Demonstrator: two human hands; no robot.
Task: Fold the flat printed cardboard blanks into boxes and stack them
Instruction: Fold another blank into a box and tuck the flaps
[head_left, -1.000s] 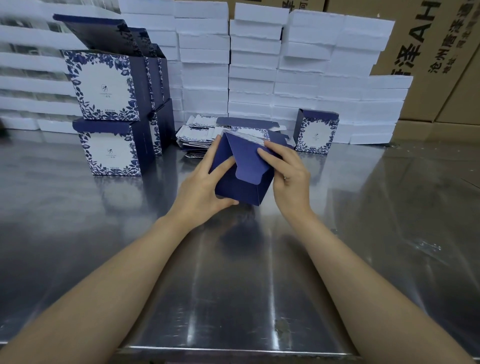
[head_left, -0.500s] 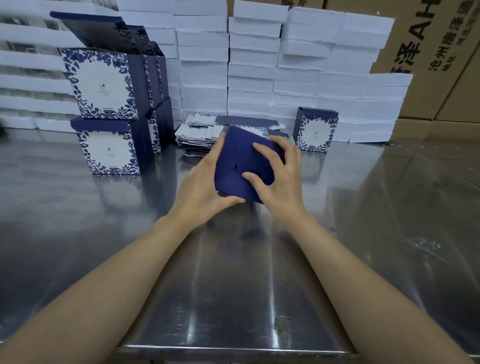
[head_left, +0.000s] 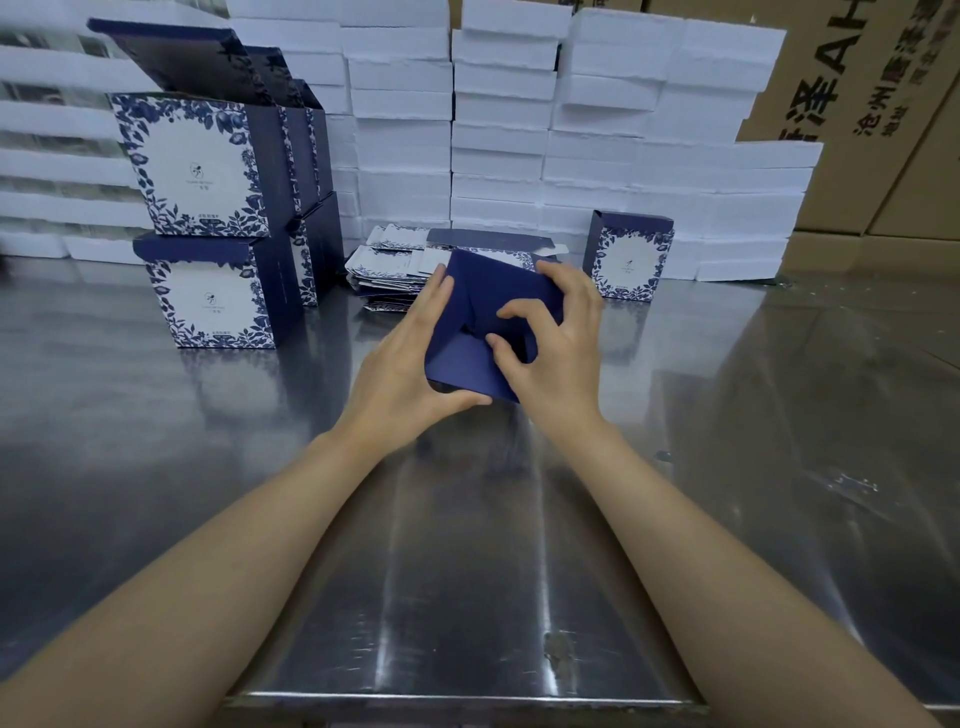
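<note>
Head view: the half-folded box (head_left: 483, 332) is held above the steel table (head_left: 467, 571), its printed faces mostly hidden. The left hand (head_left: 405, 374) clasps its left edge. The right hand (head_left: 556, 348) curls over the right edge, fingertips pressing the flaps. The flat blanks (head_left: 395, 265) behind are partly covered. The stacked boxes (head_left: 208, 208) stand well apart at left.

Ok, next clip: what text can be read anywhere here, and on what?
"泽AH", large, cut by the frame edge: brown carton, top right.
"沧州", opening a smaller line there; the rest is blurred.
Logo and small print on the printed boxes: too small to read.
The half-folded box: plain blue, no text showing.
</note>
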